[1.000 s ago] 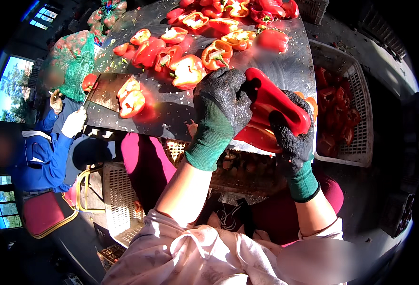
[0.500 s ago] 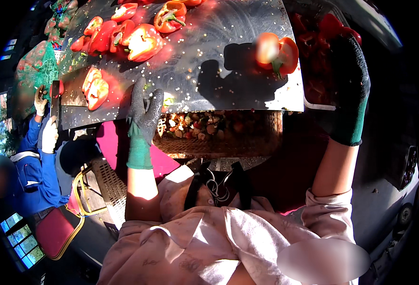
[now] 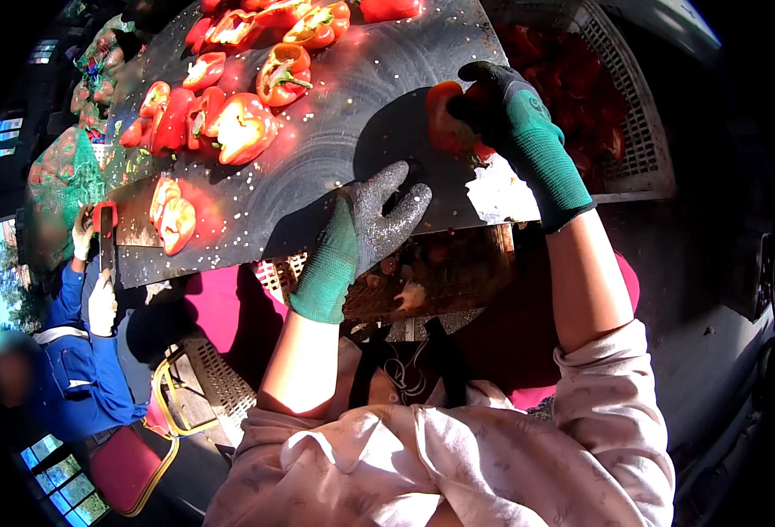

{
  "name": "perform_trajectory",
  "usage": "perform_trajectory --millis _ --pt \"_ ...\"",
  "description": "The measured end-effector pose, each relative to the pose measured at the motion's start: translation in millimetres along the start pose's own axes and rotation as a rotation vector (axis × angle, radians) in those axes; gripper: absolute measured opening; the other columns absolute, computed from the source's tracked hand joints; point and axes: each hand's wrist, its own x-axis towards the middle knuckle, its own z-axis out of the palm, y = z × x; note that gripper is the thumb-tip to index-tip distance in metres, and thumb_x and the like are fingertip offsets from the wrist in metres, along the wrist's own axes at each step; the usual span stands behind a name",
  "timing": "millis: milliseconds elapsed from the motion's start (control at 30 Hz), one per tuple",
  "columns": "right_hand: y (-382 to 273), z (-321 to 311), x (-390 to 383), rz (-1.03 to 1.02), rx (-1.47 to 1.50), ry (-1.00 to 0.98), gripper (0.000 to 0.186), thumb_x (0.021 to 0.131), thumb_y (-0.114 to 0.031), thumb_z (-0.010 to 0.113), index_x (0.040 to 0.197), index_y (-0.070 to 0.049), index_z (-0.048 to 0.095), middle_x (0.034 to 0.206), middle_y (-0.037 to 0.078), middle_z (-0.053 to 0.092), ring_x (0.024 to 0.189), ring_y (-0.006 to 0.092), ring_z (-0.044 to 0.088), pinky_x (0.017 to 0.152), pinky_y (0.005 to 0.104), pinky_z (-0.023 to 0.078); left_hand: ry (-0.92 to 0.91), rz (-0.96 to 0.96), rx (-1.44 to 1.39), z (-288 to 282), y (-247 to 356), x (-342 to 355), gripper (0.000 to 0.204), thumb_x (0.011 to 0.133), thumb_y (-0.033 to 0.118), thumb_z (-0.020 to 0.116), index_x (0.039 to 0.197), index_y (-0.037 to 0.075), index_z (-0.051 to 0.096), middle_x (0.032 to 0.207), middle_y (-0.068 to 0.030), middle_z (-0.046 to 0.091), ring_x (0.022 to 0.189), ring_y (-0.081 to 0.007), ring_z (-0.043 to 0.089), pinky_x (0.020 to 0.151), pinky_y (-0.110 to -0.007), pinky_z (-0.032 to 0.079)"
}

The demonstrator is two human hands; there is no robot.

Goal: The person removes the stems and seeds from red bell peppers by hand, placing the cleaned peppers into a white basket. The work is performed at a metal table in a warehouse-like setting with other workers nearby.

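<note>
My left hand (image 3: 386, 215), in a black-coated green glove, hovers over the front edge of the dark metal table (image 3: 317, 180). Its thumb and fingers are spread with nothing between them. At the table's right side my right hand (image 3: 493, 92), gloved alike, reaches in beside a cut red bell pepper (image 3: 447, 119). The fingers curve apart above and over the pepper's right side; shadow hides part of them, and a firm hold does not show. Several opened red peppers (image 3: 245, 129) lie at the left and far side, and a cut pepper piece (image 3: 177, 224) rests nearer the left edge.
A white plastic crate (image 3: 642, 114) of red pepper pieces stands at the right. Below the table edge sits a basket (image 3: 379, 303) of scraps. At left, a co-worker in blue (image 3: 97, 369) holds a knife (image 3: 107, 241) and red pepper, near green net sacks (image 3: 62, 176).
My right hand has come left from over the crate to the cut pepper. The left hand has moved right along the table's front edge. The view has shifted slightly.
</note>
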Motion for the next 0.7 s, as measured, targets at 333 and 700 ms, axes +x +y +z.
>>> perform_trajectory --millis 333,700 --pt "-48.7 35.7 -37.4 0.129 0.906 0.008 0.037 0.085 -0.014 0.074 0.117 -0.004 0.059 0.108 0.006 0.063 0.104 0.0154 0.058 0.09 0.0318 0.049 0.416 -0.034 -0.353 31.7 -37.6 44.3 0.067 0.096 0.04 0.06 0.149 0.011 0.031 0.129 -0.011 0.051 0.108 -0.0123 0.053 0.082 -0.023 0.049" --pt "-60.8 0.9 -51.4 0.182 1.441 -0.56 0.072 0.092 -0.03 0.066 0.147 0.001 0.033 0.136 0.013 0.05 0.118 0.0208 0.055 0.095 0.0333 0.048 0.216 -0.264 -1.007 -16.2 -8.7 31.9 0.039 0.092 0.018 0.056 0.128 0.008 0.047 0.113 -0.0112 0.058 0.081 -0.0183 0.058 0.068 -0.028 0.052"
